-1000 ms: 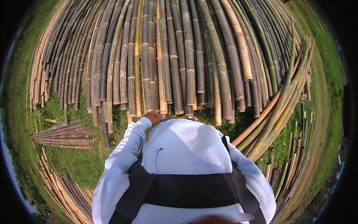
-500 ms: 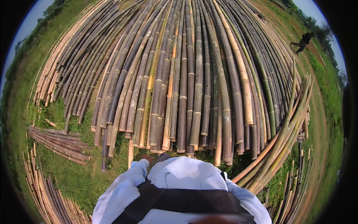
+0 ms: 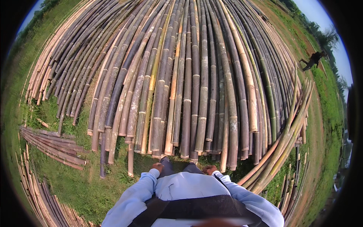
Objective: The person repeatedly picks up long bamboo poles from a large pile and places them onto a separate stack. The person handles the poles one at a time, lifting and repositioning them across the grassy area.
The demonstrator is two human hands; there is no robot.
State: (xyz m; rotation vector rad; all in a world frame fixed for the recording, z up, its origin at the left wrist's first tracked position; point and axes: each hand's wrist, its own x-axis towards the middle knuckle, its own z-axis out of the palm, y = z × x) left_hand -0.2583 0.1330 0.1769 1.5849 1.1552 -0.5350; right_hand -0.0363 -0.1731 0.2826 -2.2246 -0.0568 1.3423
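L hand (image 3: 157, 167) is low beside the grey trousers (image 3: 166, 167), R hand (image 3: 210, 170) is on their other side; both are near the closest ends of the bamboo poles (image 3: 187, 113). Hands are too small in view, so I can't tell if open or closed. Poles lie side by side on grass (image 3: 113, 185), in front of the person. On R, a slanted bundle (image 3: 281, 153); on L, a smaller pile (image 3: 56, 149). Far R, another person (image 3: 314, 60) w/ dark clothes.

Bamboo poles (image 3: 186, 121) before 2 hands (image 3: 157, 166) (image 3: 209, 170)
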